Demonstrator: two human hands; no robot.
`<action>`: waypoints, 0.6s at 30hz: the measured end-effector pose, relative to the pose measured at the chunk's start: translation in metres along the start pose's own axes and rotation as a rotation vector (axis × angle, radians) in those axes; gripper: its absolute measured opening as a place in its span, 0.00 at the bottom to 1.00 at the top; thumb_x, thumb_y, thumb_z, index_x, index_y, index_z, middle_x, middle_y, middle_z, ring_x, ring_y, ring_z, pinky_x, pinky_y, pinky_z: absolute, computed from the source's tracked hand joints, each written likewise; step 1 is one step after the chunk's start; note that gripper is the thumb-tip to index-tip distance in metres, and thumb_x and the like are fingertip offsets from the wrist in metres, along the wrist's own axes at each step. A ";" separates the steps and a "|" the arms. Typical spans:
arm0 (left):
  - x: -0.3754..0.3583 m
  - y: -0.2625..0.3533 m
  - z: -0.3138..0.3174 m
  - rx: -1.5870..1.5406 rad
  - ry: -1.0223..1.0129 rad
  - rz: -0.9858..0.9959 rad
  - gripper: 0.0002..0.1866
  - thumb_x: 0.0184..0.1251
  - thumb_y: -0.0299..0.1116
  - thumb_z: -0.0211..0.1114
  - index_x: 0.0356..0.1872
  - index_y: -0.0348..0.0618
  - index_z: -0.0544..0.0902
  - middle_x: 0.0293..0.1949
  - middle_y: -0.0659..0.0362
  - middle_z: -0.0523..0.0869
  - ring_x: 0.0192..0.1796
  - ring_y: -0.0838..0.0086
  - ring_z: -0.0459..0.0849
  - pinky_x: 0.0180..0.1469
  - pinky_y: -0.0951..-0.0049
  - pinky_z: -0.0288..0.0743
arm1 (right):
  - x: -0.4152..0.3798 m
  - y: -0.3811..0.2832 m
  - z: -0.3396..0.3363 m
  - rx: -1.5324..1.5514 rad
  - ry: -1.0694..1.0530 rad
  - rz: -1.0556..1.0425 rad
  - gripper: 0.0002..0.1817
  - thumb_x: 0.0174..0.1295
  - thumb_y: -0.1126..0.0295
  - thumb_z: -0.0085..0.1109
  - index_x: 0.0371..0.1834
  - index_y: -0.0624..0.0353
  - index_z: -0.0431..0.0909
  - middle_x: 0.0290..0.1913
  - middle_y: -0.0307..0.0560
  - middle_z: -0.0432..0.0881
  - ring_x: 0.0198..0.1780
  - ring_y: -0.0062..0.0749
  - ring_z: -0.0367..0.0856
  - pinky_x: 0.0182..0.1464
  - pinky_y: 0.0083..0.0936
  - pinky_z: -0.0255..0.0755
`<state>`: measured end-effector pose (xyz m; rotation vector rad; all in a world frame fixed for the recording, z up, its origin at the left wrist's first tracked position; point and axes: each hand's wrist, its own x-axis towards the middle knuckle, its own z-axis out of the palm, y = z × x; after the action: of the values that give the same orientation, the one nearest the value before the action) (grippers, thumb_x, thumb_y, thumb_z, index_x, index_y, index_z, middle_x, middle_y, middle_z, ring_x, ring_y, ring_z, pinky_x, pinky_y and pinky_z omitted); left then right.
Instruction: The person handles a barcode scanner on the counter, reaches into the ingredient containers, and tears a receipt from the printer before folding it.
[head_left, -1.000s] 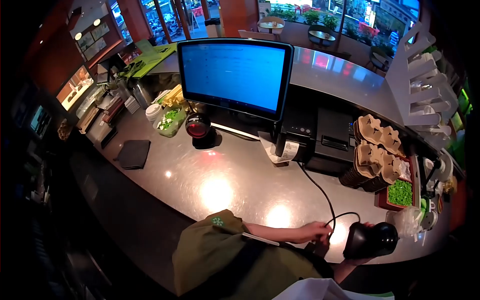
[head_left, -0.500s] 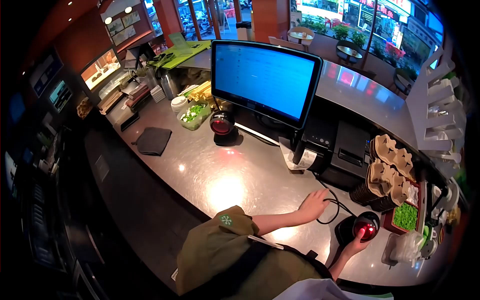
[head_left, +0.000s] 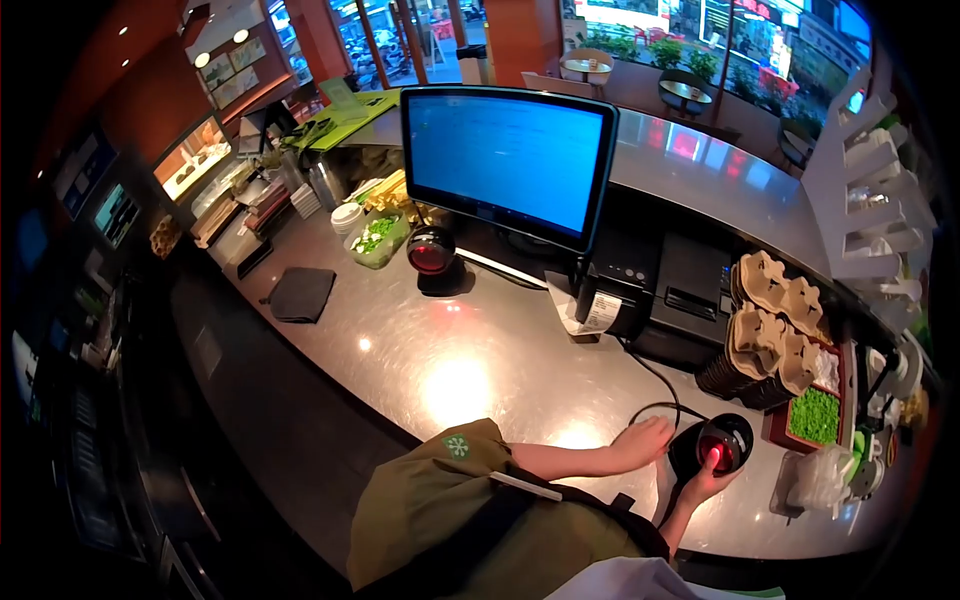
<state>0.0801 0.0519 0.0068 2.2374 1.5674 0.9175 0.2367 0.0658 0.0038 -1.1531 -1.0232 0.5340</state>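
My right hand (head_left: 706, 484) is wrapped round the lower front of a black, round-headed barcode scanner (head_left: 738, 440), and its thumb lies over the glowing red window. The scanner tilts on its dark base at the counter's near right. Just left of it, my left hand (head_left: 642, 446) is low over the steel counter with its fingers curled in. Whatever those fingers hold, if anything, is hidden. A black cable (head_left: 655, 375) loops down from the printers and passes behind my left hand.
A monitor (head_left: 508, 165) stands at the back, with a second scanner (head_left: 432, 250) beside it. Black printers (head_left: 685, 295), stacked cardboard cup carriers (head_left: 765, 345) and a box of green packets (head_left: 814, 416) line the right. A dark folded cloth (head_left: 303, 294) lies left.
My left hand has drawn nearer the scanner and its fingers, stretched out before, are now curled. The scanner head has turned in my right hand. The whole view has shifted slightly.
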 end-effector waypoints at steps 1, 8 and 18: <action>0.006 0.001 -0.002 0.032 0.003 -0.087 0.09 0.53 0.31 0.60 0.32 0.39 0.73 0.37 0.50 0.74 0.40 0.58 0.78 0.39 0.62 0.75 | 0.000 -0.002 0.000 0.005 0.009 0.001 0.37 0.53 0.56 0.66 0.60 0.66 0.60 0.55 0.53 0.70 0.54 0.39 0.70 0.55 0.32 0.69; 0.028 -0.030 -0.040 0.279 -0.319 0.167 0.04 0.44 0.27 0.57 0.23 0.38 0.76 0.27 0.52 0.80 0.35 0.60 0.79 0.37 0.64 0.73 | -0.001 -0.004 -0.003 0.054 -0.046 0.061 0.33 0.54 0.62 0.65 0.60 0.65 0.61 0.54 0.51 0.70 0.53 0.37 0.70 0.56 0.30 0.67; 0.032 -0.114 -0.099 0.557 -0.163 0.258 0.07 0.47 0.30 0.57 0.28 0.44 0.80 0.31 0.56 0.79 0.41 0.64 0.77 0.49 0.67 0.67 | -0.006 -0.013 -0.003 0.120 -0.090 0.037 0.33 0.55 0.62 0.64 0.60 0.64 0.61 0.55 0.50 0.70 0.56 0.37 0.68 0.60 0.30 0.62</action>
<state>-0.0596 0.1109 0.0323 2.8596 1.6303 0.3564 0.2341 0.0547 0.0137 -1.0504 -1.0340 0.6727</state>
